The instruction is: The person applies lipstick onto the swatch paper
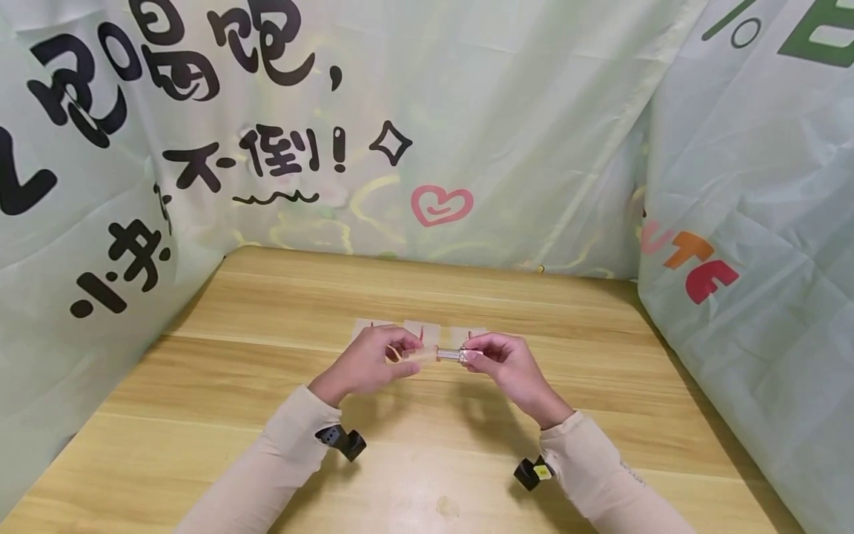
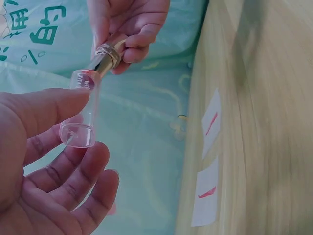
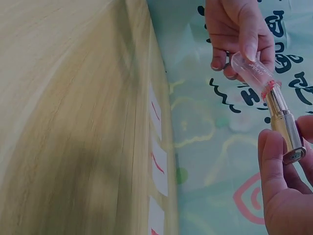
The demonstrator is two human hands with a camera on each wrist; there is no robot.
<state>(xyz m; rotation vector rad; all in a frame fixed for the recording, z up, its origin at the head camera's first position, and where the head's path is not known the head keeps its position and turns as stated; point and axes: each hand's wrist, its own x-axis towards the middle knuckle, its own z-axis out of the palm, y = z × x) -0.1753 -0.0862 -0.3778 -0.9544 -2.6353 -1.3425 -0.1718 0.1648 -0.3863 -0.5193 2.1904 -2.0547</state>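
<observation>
Over the table, both hands hold a lipstick between them, roughly level in the head view. My left hand [image 1: 363, 363] pinches its clear cap [image 3: 252, 71] between thumb and fingers. In the right hand [image 1: 514, 371], fingertips and thumb grip the shiny gold and silver lipstick tube [image 3: 287, 129] near its base. The cap's mouth, with a reddish rim, meets the narrower metal part of the tube. Printed lettering shows on the cap in the left wrist view. Part of the base is hidden behind the right fingers.
Three white paper slips with red strokes lie in a row beyond the hands, one of them the middle slip [image 1: 422, 331]. The wooden table [image 1: 267, 297] is bordered by printed cloth [image 1: 534, 148] at the back and both sides.
</observation>
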